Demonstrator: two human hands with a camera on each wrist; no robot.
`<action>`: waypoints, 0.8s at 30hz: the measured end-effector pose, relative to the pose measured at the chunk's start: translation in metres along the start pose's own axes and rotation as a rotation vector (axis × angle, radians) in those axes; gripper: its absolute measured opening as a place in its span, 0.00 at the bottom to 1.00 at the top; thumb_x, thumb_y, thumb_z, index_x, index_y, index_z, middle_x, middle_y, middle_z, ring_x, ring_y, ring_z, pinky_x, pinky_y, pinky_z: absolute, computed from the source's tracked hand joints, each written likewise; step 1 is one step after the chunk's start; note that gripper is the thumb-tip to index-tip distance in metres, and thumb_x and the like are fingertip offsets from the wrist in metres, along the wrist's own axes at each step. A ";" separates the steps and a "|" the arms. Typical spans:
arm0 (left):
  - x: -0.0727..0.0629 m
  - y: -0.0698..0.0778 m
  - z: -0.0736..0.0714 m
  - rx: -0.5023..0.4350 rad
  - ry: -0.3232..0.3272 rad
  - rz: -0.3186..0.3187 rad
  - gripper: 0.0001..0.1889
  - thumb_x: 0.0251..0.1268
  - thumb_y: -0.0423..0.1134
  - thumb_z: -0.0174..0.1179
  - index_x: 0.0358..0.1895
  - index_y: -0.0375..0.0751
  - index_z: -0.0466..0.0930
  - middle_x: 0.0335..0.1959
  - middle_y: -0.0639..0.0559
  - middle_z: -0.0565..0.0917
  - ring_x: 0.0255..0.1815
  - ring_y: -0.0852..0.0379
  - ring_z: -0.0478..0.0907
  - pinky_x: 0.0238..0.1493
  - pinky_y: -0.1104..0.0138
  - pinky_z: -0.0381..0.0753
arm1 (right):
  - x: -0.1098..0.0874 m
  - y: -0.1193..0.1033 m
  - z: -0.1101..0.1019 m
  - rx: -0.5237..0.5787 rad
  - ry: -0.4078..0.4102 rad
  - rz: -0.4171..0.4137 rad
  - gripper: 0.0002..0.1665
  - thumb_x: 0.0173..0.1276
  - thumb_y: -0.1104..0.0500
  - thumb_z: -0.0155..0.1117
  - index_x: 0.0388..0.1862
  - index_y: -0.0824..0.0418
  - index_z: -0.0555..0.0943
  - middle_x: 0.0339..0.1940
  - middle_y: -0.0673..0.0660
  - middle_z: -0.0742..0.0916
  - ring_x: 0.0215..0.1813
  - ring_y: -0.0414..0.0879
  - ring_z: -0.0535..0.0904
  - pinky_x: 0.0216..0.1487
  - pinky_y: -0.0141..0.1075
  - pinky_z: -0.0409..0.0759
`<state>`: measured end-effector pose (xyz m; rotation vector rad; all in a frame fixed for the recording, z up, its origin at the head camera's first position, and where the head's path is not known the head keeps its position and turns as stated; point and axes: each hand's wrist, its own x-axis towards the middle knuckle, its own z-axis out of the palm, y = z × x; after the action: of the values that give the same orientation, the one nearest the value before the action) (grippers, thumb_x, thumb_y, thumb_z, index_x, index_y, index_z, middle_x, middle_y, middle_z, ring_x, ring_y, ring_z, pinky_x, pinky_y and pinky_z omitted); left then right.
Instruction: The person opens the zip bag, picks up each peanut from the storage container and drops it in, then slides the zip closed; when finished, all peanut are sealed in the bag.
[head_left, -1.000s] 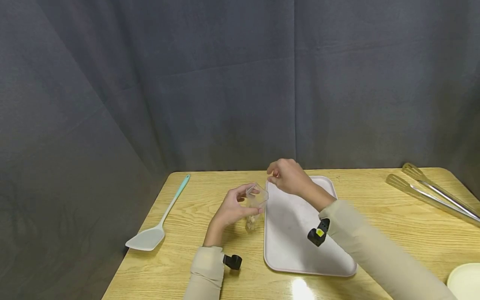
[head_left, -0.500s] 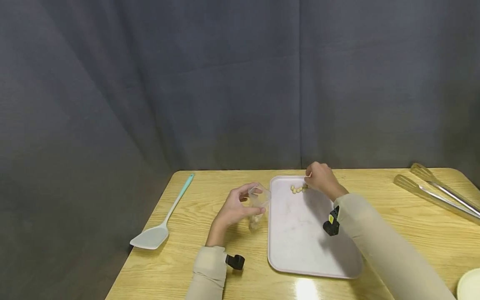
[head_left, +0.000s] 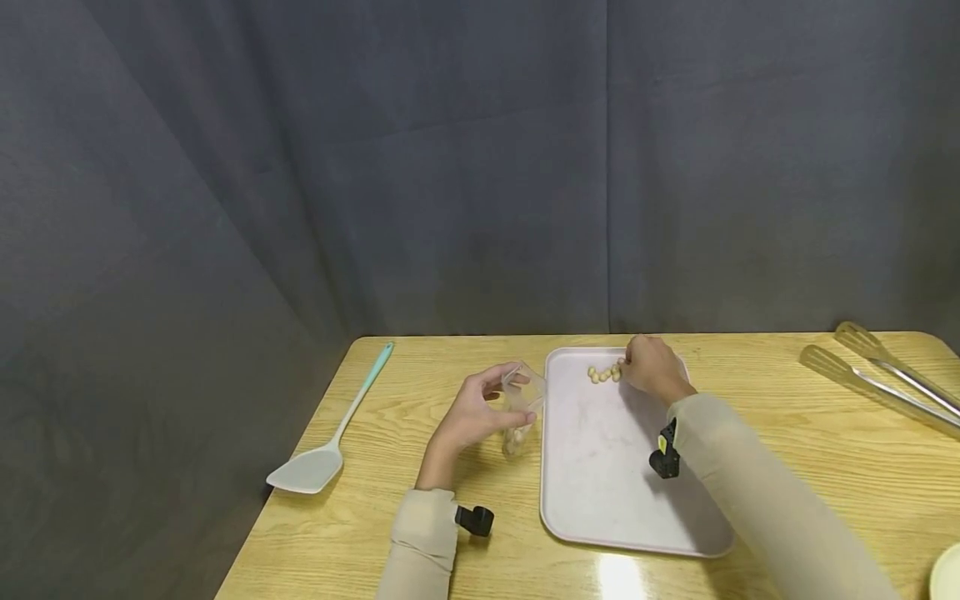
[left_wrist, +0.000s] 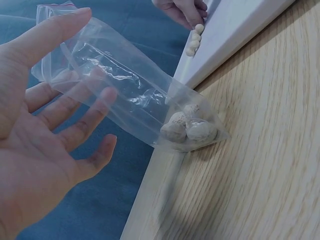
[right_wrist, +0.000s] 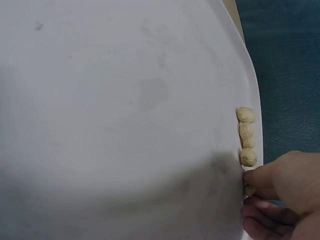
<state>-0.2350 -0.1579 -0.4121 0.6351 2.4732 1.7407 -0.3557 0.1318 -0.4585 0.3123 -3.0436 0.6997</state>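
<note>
My left hand [head_left: 476, 410] holds a clear zip bag [head_left: 522, 398] upright just left of the pale tray [head_left: 600, 475]. In the left wrist view the thumb and fingers [left_wrist: 75, 117] grip the bag [left_wrist: 125, 92] near its mouth, and a few peanuts [left_wrist: 190, 129] lie in its bottom corner. My right hand [head_left: 654, 367] is at the tray's far edge and pinches a peanut [right_wrist: 248, 190] at the end of a short row of peanuts [right_wrist: 246, 135]. The row [head_left: 604, 375] lies along the tray rim [right_wrist: 250, 75].
A teal-handled spatula [head_left: 330, 433] lies on the wooden table [head_left: 787, 433] at the left. Metal tongs [head_left: 877, 379] lie at the far right, and a pale plate's edge [head_left: 948, 575] shows at the near right corner. Dark curtains close the back and left.
My right hand has moved from beside the bag's mouth to the tray's far edge, where a row of peanuts now shows. My left hand has kept hold of the bag.
</note>
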 end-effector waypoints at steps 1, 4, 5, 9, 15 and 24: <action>0.000 0.000 0.000 -0.002 0.000 -0.002 0.38 0.54 0.28 0.71 0.70 0.27 0.66 0.59 0.32 0.78 0.65 0.37 0.69 0.67 0.41 0.62 | -0.001 0.001 0.001 0.001 0.005 -0.001 0.09 0.67 0.65 0.61 0.32 0.71 0.84 0.25 0.56 0.82 0.27 0.49 0.74 0.27 0.38 0.71; 0.000 0.000 0.001 -0.004 0.001 -0.007 0.39 0.54 0.28 0.72 0.70 0.27 0.65 0.59 0.32 0.78 0.65 0.36 0.69 0.67 0.40 0.62 | -0.001 0.002 0.004 0.001 0.017 0.002 0.09 0.68 0.65 0.62 0.32 0.70 0.85 0.25 0.57 0.83 0.27 0.49 0.74 0.26 0.38 0.71; 0.000 0.000 0.001 -0.003 0.001 -0.009 0.39 0.54 0.28 0.72 0.70 0.27 0.65 0.59 0.31 0.78 0.65 0.36 0.69 0.67 0.41 0.62 | -0.001 0.002 0.004 0.000 0.020 0.000 0.09 0.68 0.65 0.62 0.32 0.70 0.85 0.25 0.57 0.83 0.27 0.49 0.74 0.26 0.38 0.71; 0.000 0.000 0.000 0.000 0.001 -0.013 0.39 0.54 0.28 0.71 0.70 0.27 0.65 0.59 0.32 0.78 0.65 0.36 0.69 0.67 0.41 0.62 | 0.000 0.001 0.004 -0.009 0.018 -0.003 0.09 0.69 0.65 0.62 0.32 0.70 0.85 0.24 0.56 0.82 0.27 0.48 0.74 0.26 0.38 0.71; 0.001 -0.001 0.000 0.008 -0.002 -0.019 0.39 0.55 0.29 0.72 0.71 0.27 0.65 0.59 0.34 0.79 0.64 0.38 0.70 0.67 0.42 0.63 | -0.001 -0.007 -0.003 0.001 -0.001 -0.024 0.08 0.68 0.66 0.63 0.31 0.70 0.84 0.25 0.57 0.82 0.27 0.49 0.73 0.26 0.37 0.70; 0.002 -0.002 0.001 0.000 0.005 -0.013 0.39 0.53 0.29 0.72 0.70 0.28 0.66 0.58 0.33 0.79 0.63 0.37 0.71 0.66 0.41 0.63 | -0.011 -0.046 -0.025 0.031 0.097 -0.214 0.08 0.67 0.67 0.64 0.26 0.66 0.84 0.25 0.56 0.84 0.27 0.49 0.75 0.31 0.44 0.75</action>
<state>-0.2367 -0.1566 -0.4138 0.6144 2.4751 1.7400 -0.3374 0.1036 -0.4168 0.5765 -2.8539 0.7249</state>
